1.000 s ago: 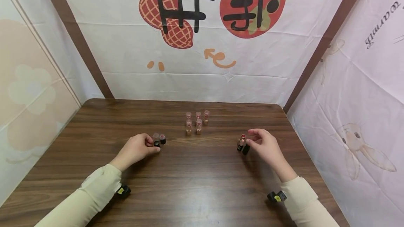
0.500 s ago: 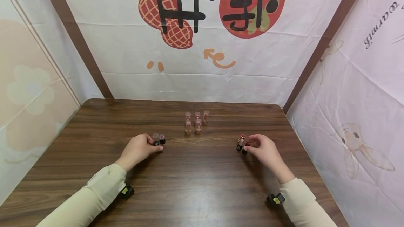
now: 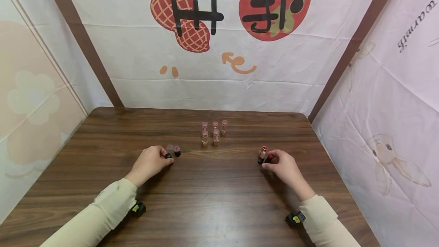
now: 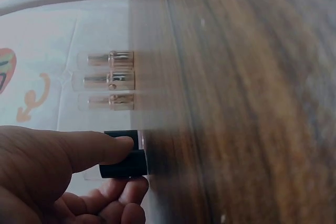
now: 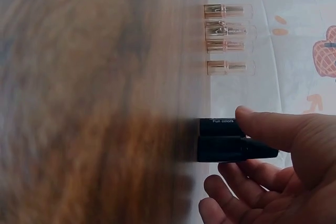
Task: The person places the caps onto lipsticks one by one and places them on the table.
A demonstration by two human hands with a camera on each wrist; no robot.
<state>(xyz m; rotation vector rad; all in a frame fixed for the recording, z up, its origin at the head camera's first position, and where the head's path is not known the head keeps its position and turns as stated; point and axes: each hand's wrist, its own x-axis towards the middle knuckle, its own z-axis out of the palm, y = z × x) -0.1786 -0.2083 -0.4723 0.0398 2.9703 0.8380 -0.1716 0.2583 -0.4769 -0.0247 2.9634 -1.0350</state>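
Observation:
On the table's left side, my left hand [image 3: 148, 164] pinches a small black cap [image 4: 123, 165] between thumb and fingers. Right behind it stand a second black-based piece with a reddish top [image 3: 177, 151] and a clear cap [image 3: 170, 148]. At the right, my right hand [image 3: 285, 166] grips a black lipstick [image 5: 220, 149] upright by its sides; a bit of red shows between the fingers in the head view. Just left of it stand two uncapped lipsticks, one with a red tip [image 3: 264, 148] and one with a paler tip [image 3: 262, 156]. My fingers partly hide the held pieces.
Several gold lipsticks with clear caps [image 3: 215, 140] stand grouped at the middle back of the brown wood table [image 3: 219, 186]. A white printed cloth [image 3: 219, 94] hangs behind the table, and another cloth [image 3: 370, 125] hangs on the right.
My right hand has moved slightly left and down, bringing its black lipstick closer against the two uncapped ones. My left hand first shifted right a little, then stayed nearly still with the cap.

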